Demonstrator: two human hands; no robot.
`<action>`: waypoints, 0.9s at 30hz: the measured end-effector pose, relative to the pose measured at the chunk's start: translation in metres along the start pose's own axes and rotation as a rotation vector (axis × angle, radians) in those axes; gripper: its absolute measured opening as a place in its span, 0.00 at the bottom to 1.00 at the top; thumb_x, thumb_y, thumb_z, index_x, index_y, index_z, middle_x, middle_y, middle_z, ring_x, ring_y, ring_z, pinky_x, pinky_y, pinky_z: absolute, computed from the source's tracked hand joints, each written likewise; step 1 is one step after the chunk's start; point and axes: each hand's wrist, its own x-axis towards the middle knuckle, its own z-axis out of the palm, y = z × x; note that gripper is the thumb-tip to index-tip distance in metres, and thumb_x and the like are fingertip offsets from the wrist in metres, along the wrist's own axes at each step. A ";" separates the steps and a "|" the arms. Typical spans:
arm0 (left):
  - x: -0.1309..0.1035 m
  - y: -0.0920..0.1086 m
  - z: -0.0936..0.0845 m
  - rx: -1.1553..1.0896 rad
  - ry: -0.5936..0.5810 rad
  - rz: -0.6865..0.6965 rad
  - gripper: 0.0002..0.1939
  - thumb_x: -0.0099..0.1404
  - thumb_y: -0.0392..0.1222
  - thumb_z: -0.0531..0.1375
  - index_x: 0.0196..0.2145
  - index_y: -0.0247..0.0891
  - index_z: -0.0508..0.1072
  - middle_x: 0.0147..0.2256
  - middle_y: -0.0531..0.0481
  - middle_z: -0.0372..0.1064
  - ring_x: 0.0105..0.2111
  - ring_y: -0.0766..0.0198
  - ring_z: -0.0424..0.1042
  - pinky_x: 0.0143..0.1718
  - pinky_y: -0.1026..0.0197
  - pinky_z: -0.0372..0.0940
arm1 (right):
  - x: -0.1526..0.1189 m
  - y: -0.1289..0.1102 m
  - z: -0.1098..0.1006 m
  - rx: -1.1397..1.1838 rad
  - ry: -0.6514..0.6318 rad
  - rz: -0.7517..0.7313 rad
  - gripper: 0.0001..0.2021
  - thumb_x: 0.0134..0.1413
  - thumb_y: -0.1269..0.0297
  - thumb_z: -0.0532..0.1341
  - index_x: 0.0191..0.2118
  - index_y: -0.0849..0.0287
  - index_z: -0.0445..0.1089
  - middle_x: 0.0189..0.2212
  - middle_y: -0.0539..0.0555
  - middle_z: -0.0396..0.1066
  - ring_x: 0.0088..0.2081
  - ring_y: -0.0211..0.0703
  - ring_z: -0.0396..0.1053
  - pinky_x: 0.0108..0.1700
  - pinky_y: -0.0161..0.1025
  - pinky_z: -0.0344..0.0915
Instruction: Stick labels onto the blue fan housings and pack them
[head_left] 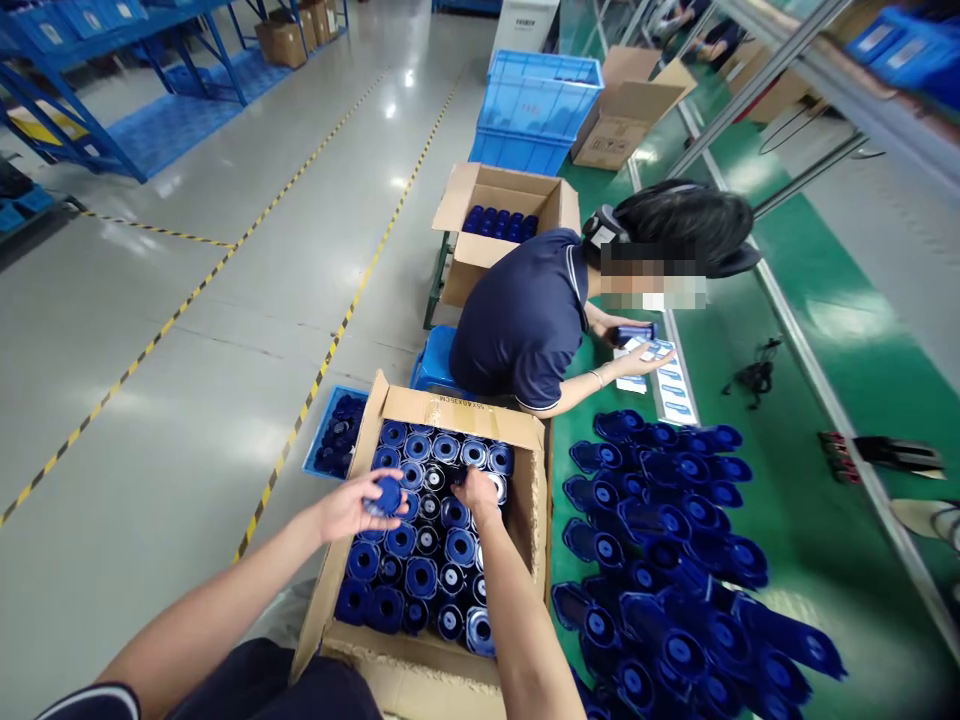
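My left hand [366,508] is closed round a small round blue part [384,496], above the left side of an open cardboard box [536,500]. Inside the box stand rows of blue cylindrical parts [421,577] with round centres, some of them darker. My right hand [475,490] reaches down among the parts near the back right of the box. Its fingers are closed at a dark part [456,474], mostly hidden under the hand.
Many blue parts [679,645] lie on the green table [817,590] at the right. A seated person [517,310] ahead handles a blue part over label sheets [675,390]. A blue bin [311,462] stands left of the box; another carton [487,248] lies beyond.
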 end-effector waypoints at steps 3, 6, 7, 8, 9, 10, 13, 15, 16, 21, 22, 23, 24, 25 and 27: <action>-0.048 -0.034 0.013 -0.202 0.031 -0.142 0.29 0.72 0.48 0.42 0.67 0.42 0.62 0.61 0.34 0.73 0.63 0.46 0.73 0.57 0.40 0.73 | -0.049 -0.002 -0.024 0.133 0.090 0.013 0.26 0.62 0.55 0.66 0.60 0.67 0.70 0.50 0.70 0.80 0.52 0.60 0.78 0.54 0.50 0.74; -0.075 -0.058 0.029 -0.500 0.037 -0.310 0.31 0.74 0.62 0.41 0.62 0.47 0.68 0.62 0.39 0.72 0.61 0.46 0.74 0.58 0.41 0.72 | -0.139 -0.024 -0.026 0.286 0.173 -0.075 0.30 0.68 0.49 0.59 0.68 0.59 0.62 0.60 0.63 0.75 0.58 0.52 0.75 0.58 0.43 0.73; -0.081 -0.064 0.034 -0.569 0.013 -0.337 0.33 0.73 0.67 0.41 0.60 0.48 0.70 0.62 0.40 0.73 0.60 0.46 0.76 0.58 0.40 0.72 | -0.173 -0.036 -0.022 0.341 0.205 -0.130 0.31 0.68 0.49 0.59 0.70 0.56 0.60 0.63 0.61 0.72 0.62 0.51 0.72 0.63 0.43 0.70; -0.087 -0.067 0.038 -0.623 -0.013 -0.357 0.34 0.72 0.70 0.42 0.58 0.49 0.71 0.60 0.41 0.74 0.59 0.45 0.77 0.57 0.39 0.72 | -0.208 -0.051 -0.015 0.452 0.234 -0.253 0.30 0.66 0.51 0.62 0.69 0.55 0.63 0.65 0.61 0.71 0.65 0.53 0.69 0.67 0.46 0.67; -0.093 -0.070 0.042 -0.666 -0.025 -0.371 0.34 0.71 0.71 0.44 0.56 0.48 0.73 0.58 0.41 0.76 0.57 0.45 0.78 0.56 0.39 0.72 | -0.239 -0.068 -0.008 0.517 0.213 -0.382 0.28 0.63 0.52 0.64 0.66 0.52 0.67 0.64 0.60 0.71 0.65 0.54 0.68 0.68 0.48 0.65; -0.099 -0.072 0.044 -0.707 -0.025 -0.377 0.33 0.71 0.71 0.47 0.55 0.46 0.75 0.55 0.40 0.78 0.56 0.44 0.78 0.55 0.40 0.73 | -0.267 -0.086 0.000 0.527 0.162 -0.490 0.27 0.61 0.54 0.66 0.64 0.49 0.69 0.62 0.59 0.73 0.65 0.56 0.68 0.69 0.51 0.65; -0.118 -0.075 0.041 -0.863 -0.004 -0.370 0.27 0.71 0.64 0.57 0.50 0.37 0.78 0.48 0.38 0.81 0.54 0.44 0.79 0.54 0.47 0.74 | -0.323 -0.138 0.020 0.403 0.035 -0.640 0.32 0.56 0.63 0.69 0.67 0.48 0.67 0.63 0.59 0.70 0.69 0.62 0.61 0.75 0.65 0.53; -0.133 -0.078 0.028 -0.956 0.019 -0.358 0.23 0.71 0.58 0.60 0.48 0.35 0.79 0.44 0.39 0.83 0.52 0.45 0.80 0.54 0.50 0.74 | -0.339 -0.166 0.028 0.344 0.033 -0.599 0.37 0.52 0.66 0.71 0.68 0.48 0.65 0.65 0.60 0.68 0.72 0.66 0.55 0.76 0.71 0.46; -0.141 -0.080 0.019 -0.975 0.036 -0.361 0.22 0.71 0.57 0.61 0.48 0.35 0.79 0.42 0.40 0.83 0.49 0.46 0.82 0.53 0.50 0.75 | -0.343 -0.178 0.031 0.334 0.039 -0.568 0.39 0.51 0.66 0.73 0.69 0.48 0.64 0.66 0.61 0.66 0.73 0.68 0.53 0.75 0.73 0.44; -0.169 -0.094 -0.046 -0.943 0.157 -0.412 0.24 0.70 0.59 0.63 0.45 0.33 0.79 0.30 0.44 0.82 0.28 0.52 0.82 0.35 0.52 0.78 | -0.352 -0.217 0.039 0.392 0.003 -0.535 0.53 0.46 0.64 0.77 0.75 0.46 0.53 0.75 0.62 0.52 0.76 0.70 0.45 0.75 0.71 0.48; -0.171 -0.098 -0.062 -0.963 0.161 -0.399 0.23 0.70 0.59 0.63 0.46 0.34 0.79 0.32 0.43 0.82 0.29 0.52 0.82 0.35 0.52 0.78 | -0.354 -0.221 0.041 0.409 0.009 -0.544 0.52 0.47 0.64 0.76 0.75 0.46 0.52 0.76 0.61 0.50 0.76 0.68 0.44 0.75 0.68 0.51; -0.171 -0.101 -0.079 -0.990 0.156 -0.369 0.22 0.70 0.57 0.63 0.47 0.34 0.79 0.36 0.41 0.83 0.33 0.51 0.83 0.36 0.52 0.79 | -0.355 -0.222 0.043 0.419 0.028 -0.550 0.51 0.50 0.65 0.75 0.76 0.45 0.51 0.76 0.60 0.49 0.77 0.67 0.44 0.75 0.66 0.53; -0.169 -0.103 -0.096 -1.013 0.146 -0.327 0.20 0.71 0.56 0.63 0.49 0.35 0.78 0.42 0.39 0.83 0.38 0.50 0.84 0.39 0.51 0.79 | -0.357 -0.222 0.046 0.421 0.057 -0.553 0.48 0.53 0.65 0.73 0.75 0.45 0.51 0.77 0.59 0.49 0.77 0.65 0.45 0.75 0.64 0.54; -0.166 -0.105 -0.113 -1.027 0.138 -0.278 0.20 0.72 0.54 0.63 0.50 0.36 0.77 0.48 0.38 0.81 0.44 0.47 0.83 0.42 0.50 0.79 | -0.358 -0.219 0.050 0.418 0.093 -0.548 0.44 0.56 0.64 0.70 0.75 0.45 0.52 0.76 0.59 0.49 0.76 0.63 0.46 0.74 0.63 0.55; -0.153 -0.109 -0.147 -1.023 0.141 -0.205 0.20 0.72 0.54 0.63 0.53 0.38 0.76 0.54 0.36 0.78 0.53 0.42 0.80 0.44 0.47 0.79 | -0.359 -0.206 0.061 0.408 0.167 -0.522 0.35 0.62 0.62 0.66 0.72 0.45 0.58 0.75 0.59 0.53 0.75 0.61 0.51 0.73 0.61 0.59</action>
